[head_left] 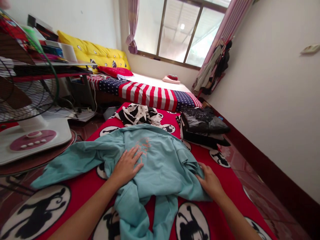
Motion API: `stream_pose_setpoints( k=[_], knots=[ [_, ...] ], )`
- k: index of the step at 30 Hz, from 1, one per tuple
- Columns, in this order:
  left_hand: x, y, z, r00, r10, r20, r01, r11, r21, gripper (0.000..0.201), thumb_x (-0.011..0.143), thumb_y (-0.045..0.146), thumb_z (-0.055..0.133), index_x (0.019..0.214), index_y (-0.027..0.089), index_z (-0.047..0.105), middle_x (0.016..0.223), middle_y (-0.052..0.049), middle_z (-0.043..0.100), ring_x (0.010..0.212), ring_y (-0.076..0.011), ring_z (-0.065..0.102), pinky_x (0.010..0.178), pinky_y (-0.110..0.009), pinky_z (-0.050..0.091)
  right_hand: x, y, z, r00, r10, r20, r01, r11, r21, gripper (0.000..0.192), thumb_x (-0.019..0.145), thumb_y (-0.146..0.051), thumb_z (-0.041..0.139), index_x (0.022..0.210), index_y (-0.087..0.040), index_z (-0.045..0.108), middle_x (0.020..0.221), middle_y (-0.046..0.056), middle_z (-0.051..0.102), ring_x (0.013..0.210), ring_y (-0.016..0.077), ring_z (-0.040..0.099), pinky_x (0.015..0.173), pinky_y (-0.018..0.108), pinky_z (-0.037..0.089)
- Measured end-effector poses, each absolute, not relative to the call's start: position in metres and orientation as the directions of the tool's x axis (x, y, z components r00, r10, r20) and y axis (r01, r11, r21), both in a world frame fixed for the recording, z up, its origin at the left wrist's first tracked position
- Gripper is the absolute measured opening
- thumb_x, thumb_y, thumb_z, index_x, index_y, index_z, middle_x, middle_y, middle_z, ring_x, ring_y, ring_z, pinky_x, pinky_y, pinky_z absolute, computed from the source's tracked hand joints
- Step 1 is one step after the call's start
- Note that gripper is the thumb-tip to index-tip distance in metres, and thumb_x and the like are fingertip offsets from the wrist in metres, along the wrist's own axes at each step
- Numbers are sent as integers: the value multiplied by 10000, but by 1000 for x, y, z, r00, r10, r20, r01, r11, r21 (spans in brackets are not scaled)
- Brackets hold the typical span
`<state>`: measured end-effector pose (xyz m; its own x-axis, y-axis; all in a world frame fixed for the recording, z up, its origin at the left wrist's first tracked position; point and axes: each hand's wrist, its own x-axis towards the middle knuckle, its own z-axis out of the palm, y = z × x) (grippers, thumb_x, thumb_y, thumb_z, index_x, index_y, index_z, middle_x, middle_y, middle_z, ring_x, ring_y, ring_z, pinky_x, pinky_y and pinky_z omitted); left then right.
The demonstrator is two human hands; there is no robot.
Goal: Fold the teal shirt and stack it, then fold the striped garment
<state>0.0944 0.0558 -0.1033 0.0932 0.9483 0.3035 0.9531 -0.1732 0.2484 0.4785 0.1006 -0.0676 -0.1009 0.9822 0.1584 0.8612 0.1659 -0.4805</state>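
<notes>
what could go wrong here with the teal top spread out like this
1. The teal top lies bunched, one sleeve trailing off the red blanket toward the floor; it may drag or pick up dirt.
2. The left hand presses flat while the right hand takes the edge in its grip; pulling unevenly could set in creases.
3. The fan stands close by, so a loose sleeve might snag on it.

Both forearms are bare, with no sleeves reaching into view. The left hand [127,165] and the right hand [210,181] wear no gloves. No rings, watch or bracelet show on either.
</notes>
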Motion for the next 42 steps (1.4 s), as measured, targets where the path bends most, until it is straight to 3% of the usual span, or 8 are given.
stream_pose_setpoints(
  k=[2,4,6,9,13,18,22,42],
  knots=[
    [94,56,-104,95,945,314,950,-180,255,506,903,451,487,1360,234,509,1516,-94,381,1398,-285,333,1151,-508,239,482,122,-48,-240,971,10,800,203,-565,329,715,-317,580,1002,-180,664,916,67,683,896,249,641,813,369,498],
    [94,55,-103,95,945,313,949,-181,258,506,903,452,488,1359,232,510,1517,-94,380,1399,-282,332,1151,-507,242,493,148,-29,-180,983,-26,726,115,-678,255,705,-340,596,879,-169,671,804,58,682,787,235,648,717,340,515],
    [94,54,-101,93,949,301,949,-175,261,511,904,453,488,1364,231,505,1517,-94,379,1399,-282,332,1150,-509,246,507,171,-17,92,988,126,639,39,-768,310,698,-356,609,928,-154,651,839,85,679,787,240,650,694,345,525],
    [95,54,-97,88,955,282,948,-167,270,517,901,451,496,1371,236,499,1519,-89,377,1395,-285,339,1145,-510,260,515,181,-19,376,824,423,631,106,-768,439,707,-353,599,1093,-143,596,1097,144,618,997,259,616,868,401,500],
    [94,55,-99,87,950,301,945,-174,278,502,895,447,509,1358,253,510,1505,-84,402,1387,-274,356,1144,-503,265,484,139,-57,113,803,585,763,307,-569,373,810,-402,523,1084,-164,609,1237,150,541,1190,281,501,1040,483,378],
    [92,57,-103,96,945,314,948,-183,261,502,898,451,497,1356,247,509,1502,-93,405,1385,-276,357,1137,-511,270,428,82,-102,-217,862,458,817,417,-398,411,846,-227,470,1247,-232,554,1356,104,500,1238,278,466,1022,489,394],
    [91,56,-103,100,940,325,946,-192,263,496,898,443,498,1351,245,517,1493,-92,420,1375,-278,373,1135,-508,273,416,75,-109,-196,874,445,881,357,-312,399,821,-188,482,1201,-250,587,1340,89,506,1207,288,479,982,477,421],
    [91,56,-105,93,936,340,939,-196,283,482,899,452,498,1341,260,524,1489,-82,426,1379,-267,366,1147,-499,259,423,79,-110,-225,850,476,861,402,-312,369,837,-206,479,1186,-240,596,1314,96,520,1185,278,494,967,462,436]
  ],
)
